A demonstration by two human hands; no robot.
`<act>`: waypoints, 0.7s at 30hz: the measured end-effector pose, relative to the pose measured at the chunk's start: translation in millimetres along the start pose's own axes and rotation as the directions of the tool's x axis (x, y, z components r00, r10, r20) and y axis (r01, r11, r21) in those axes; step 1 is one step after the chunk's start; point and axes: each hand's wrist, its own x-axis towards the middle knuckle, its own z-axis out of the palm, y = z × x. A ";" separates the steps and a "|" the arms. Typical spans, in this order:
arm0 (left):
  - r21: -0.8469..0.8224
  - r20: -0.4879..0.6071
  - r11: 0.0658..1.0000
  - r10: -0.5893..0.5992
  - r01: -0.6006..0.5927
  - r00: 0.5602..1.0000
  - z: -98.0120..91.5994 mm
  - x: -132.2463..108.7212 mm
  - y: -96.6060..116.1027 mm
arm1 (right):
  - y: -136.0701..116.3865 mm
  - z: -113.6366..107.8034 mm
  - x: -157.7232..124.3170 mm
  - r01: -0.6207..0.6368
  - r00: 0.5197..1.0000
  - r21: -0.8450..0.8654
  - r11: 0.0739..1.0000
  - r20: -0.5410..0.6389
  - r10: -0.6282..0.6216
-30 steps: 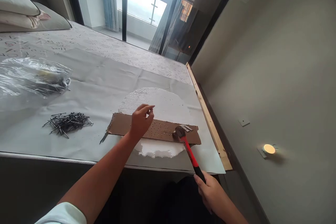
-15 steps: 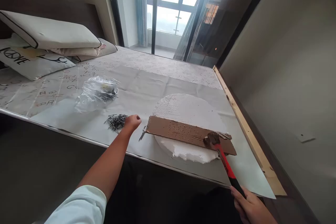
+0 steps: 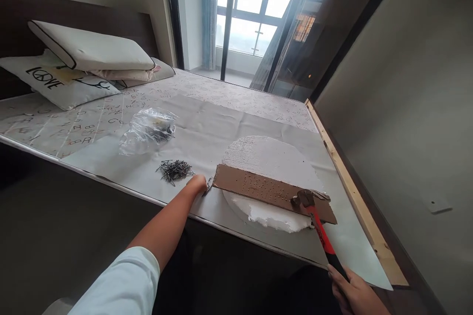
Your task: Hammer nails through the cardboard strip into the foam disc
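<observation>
Just right of the nail pile (image 3: 175, 170), my left hand (image 3: 197, 184) rests on the sheet (image 3: 207, 133); I cannot tell its grip. The hammer (image 3: 320, 234) lies head-away on the right end of the cardboard strip (image 3: 258, 188), handle slanting back-right into my clenched right hand (image 3: 354, 291).

1. The lower white pillow (image 3: 61, 87) at the head of the bed carries the word "LOVE" in black capitals. The "O" is drawn as a peace sign, and the word runs at a slant across the pillowcase.
2. The patterned bed sheet (image 3: 84, 125) is printed all over with loose single capitals in dark and reddish ink. Near the pillows a few can be picked out, seemingly "A", "B", "R" and "C", though they are small and skewed.
3. Farther along the same sheet, toward the window, the print shrinks to faint marks that cannot be read.
</observation>
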 end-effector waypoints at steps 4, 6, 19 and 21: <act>0.075 0.060 0.995 -0.070 0.066 0.996 1.5 3.1 2.9 | 6.0 -2.0 4.5 0.003 1.000 -0.002 1.000 0.001 -0.003; 0.104 0.083 0.990 -0.103 0.095 0.991 2.3 5.5 3.9 | 6.9 -2.7 5.3 0.001 1.000 -0.003 1.000 0.015 -0.001; -0.284 -0.448 0.958 -0.094 -0.042 0.889 -51.9 0.6 3.0 | 1.4 -1.0 9.9 0.075 0.996 0.044 0.996 0.040 -0.077; -0.433 -0.597 0.883 -0.128 -0.184 0.792 -57.8 -3.8 11.2 | 2.2 -0.6 14.1 0.064 0.996 0.072 0.995 0.061 -0.069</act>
